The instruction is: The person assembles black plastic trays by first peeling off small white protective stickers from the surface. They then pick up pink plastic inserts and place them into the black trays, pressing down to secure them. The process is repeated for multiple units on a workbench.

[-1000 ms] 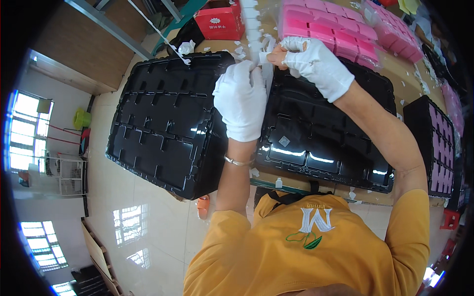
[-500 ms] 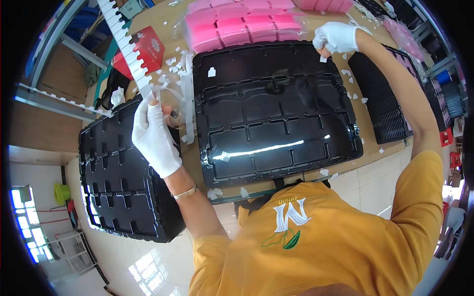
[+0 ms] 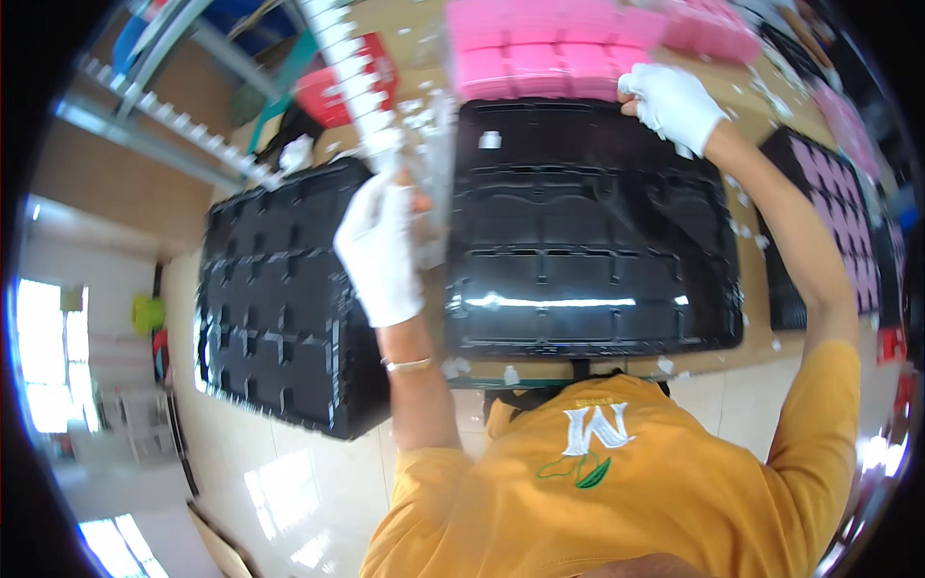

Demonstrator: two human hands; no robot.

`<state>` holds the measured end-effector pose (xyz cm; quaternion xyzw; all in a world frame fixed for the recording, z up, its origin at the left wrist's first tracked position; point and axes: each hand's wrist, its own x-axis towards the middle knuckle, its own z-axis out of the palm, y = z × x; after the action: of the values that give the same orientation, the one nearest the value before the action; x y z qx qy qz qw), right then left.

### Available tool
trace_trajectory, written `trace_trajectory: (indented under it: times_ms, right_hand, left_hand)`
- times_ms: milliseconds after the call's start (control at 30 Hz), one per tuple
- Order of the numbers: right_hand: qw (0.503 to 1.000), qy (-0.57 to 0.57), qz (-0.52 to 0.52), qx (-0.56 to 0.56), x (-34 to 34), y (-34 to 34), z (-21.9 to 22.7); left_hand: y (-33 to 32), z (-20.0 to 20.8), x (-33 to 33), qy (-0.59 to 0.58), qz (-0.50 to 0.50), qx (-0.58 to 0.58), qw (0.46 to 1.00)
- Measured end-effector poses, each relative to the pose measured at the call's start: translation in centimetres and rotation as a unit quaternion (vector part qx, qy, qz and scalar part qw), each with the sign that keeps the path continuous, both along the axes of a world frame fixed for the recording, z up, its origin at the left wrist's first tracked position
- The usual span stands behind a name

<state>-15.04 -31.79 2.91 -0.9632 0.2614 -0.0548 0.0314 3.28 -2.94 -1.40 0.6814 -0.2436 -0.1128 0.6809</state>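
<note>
My left hand point(image 3: 381, 246), in a white glove with bare fingertips, is closed at the lower end of a long white strip point(image 3: 352, 63) with notched edges. A shiny black plastic tray point(image 3: 588, 226) with moulded compartments lies in front of me. One small white tag point(image 3: 489, 141) sits on its upper left part. My gloved right hand point(image 3: 674, 108) is over the tray's far right corner, fingers curled in, and no piece shows at the fingertips. Just under that hand, a small white patch point(image 3: 685, 151) shows against the tray; whether it is a tag I cannot tell.
Pink blocks in clear wrap point(image 3: 540, 58) stand behind the tray. A black tray stack point(image 3: 275, 299) is at the left, and another with pink pieces point(image 3: 833, 207) at the right. A red box point(image 3: 328, 94) and white scraps point(image 3: 414, 120) lie beside the strip.
The whole view has shifted, moving the scene rightward. The small white piece that was at my right fingertips no longer shows there. That hand is now further left relative to the tray's corner.
</note>
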Motion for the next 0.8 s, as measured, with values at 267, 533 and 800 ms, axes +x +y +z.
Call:
trace_trajectory:
  times_ms: [267, 533, 800]
  right_hand:
    - [0.846, -0.256, 0.177, 0.433, 12.5, 9.9, -0.1]
    - [0.844, -0.231, 0.158, 0.457, 14.8, 12.0, -0.1]
    - [0.818, -0.23, 0.095, 0.519, 13.6, 13.8, 2.1]
  left_hand:
    - [-0.4, -0.4, -0.6, 0.108, -0.045, -0.074, 0.99]
    - [-0.5, -1.9, 0.0, -0.009, 0.022, -0.028, 0.999]
    - [-1.2, -3.9, 2.5, -0.456, 0.241, 0.089, 0.852]
